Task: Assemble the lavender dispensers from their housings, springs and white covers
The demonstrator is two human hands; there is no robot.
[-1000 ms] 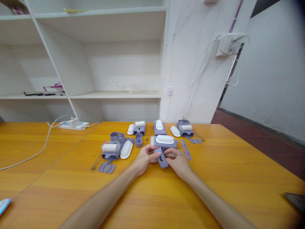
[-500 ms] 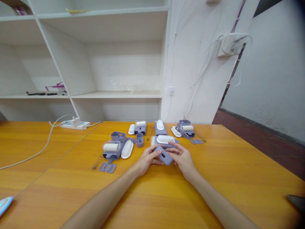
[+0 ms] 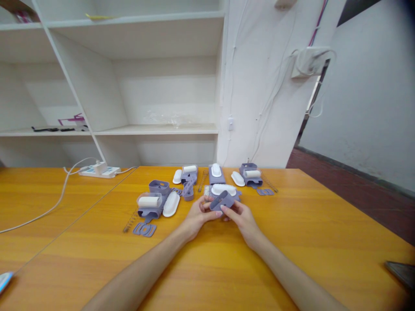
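Between my left hand (image 3: 198,217) and my right hand (image 3: 242,219) is a small purple-grey plastic housing (image 3: 216,204), tilted so that its hollow opening faces up. Fingers and thumbs of both hands are closed round its sides and lower edge. Just behind it on the table lies a purple-grey part with a ribbed white oval piece (image 3: 223,190) on top, partly covered by the housing and my fingers. To the left of my left hand are a white oval cover (image 3: 171,204) and a purple-grey body with a white roller (image 3: 151,201) in it.
Flat purple-grey rings (image 3: 144,230) and a coil spring (image 3: 130,221) lie at the left. Similar part sets stand farther back, including another roller body (image 3: 253,175) at the right. A power strip (image 3: 100,171) with cables sits at the back left. A dark object (image 3: 400,273) lies at the right edge.
The housing has turned in my hands: earlier a face with a dark slot showed, now its hollow side does. The view has shifted slightly.
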